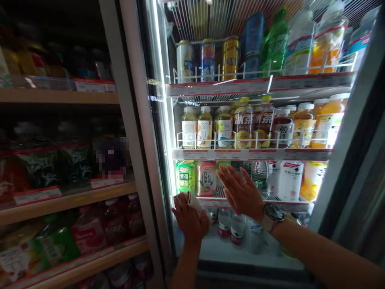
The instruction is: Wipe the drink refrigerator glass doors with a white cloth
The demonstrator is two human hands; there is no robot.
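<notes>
"What's nearest?"

"The right arm, which is reaching in from the lower right and wearing a dark-faced watch [273, 212]. Beyond it the right hand [245, 196] is slanting up and to the left, with a ring showing on one finger."

"Is it gripping anything?"

"No, it's holding nothing; its fingers are stretching out straight. Whether the palm is touching the glass, I can't tell."

"And the left hand [191, 218]?"

"It's coming up from the bottom and spreading over a pale cloth [195, 202]. The cloth is lying under the palm, showing past the fingers and towards the thumb. I can't tell whether the fingers are pinching it or only covering it."

"What's standing behind?"

"A lit cooler [225, 251]. Low down, small bottles [236, 230] are standing between the two forearms. On the shelf above, a green bottle [185, 178] and a red bottle [206, 178] are showing just over the left fingertips. Higher, yellow-capped bottles [243, 124] are standing behind a wire rail, and on the top shelf a gold can [230, 58] is sitting left of a blue one."
</notes>
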